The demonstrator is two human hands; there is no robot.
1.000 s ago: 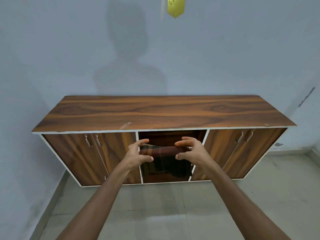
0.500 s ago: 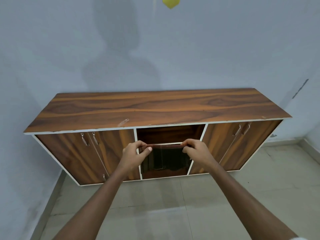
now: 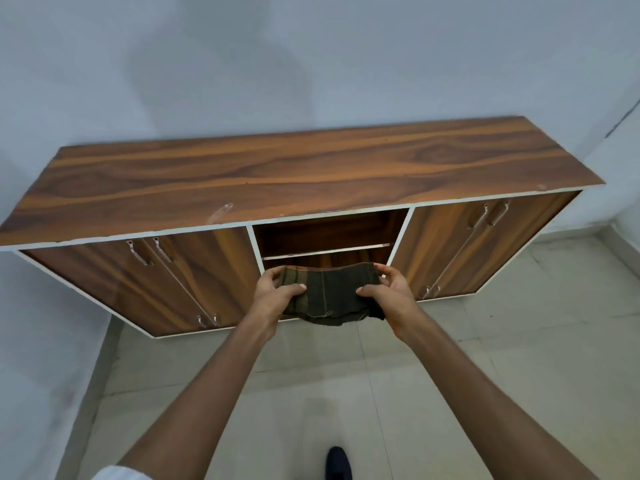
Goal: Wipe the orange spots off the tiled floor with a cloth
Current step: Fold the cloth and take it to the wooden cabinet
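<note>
A dark brown-green cloth [image 3: 332,295] with faint stripes hangs spread between both hands, in front of the cabinet's open middle shelf. My left hand [image 3: 273,295] pinches its left edge and my right hand [image 3: 389,292] pinches its right edge. The lower hem sags a little below my fingers. The pale tiled floor [image 3: 311,393] lies beneath; I see no orange spots on the part in view.
A long wooden cabinet [image 3: 304,174] stands against the pale blue wall, with closed doors on both sides of the open shelf [image 3: 325,251]. A dark shoe tip [image 3: 338,462] shows at the bottom. A skirting runs along the left wall.
The cloth was rolled up tight between my hands; now it hangs unrolled and flat. The view has tilted down, showing more floor and my shoe.
</note>
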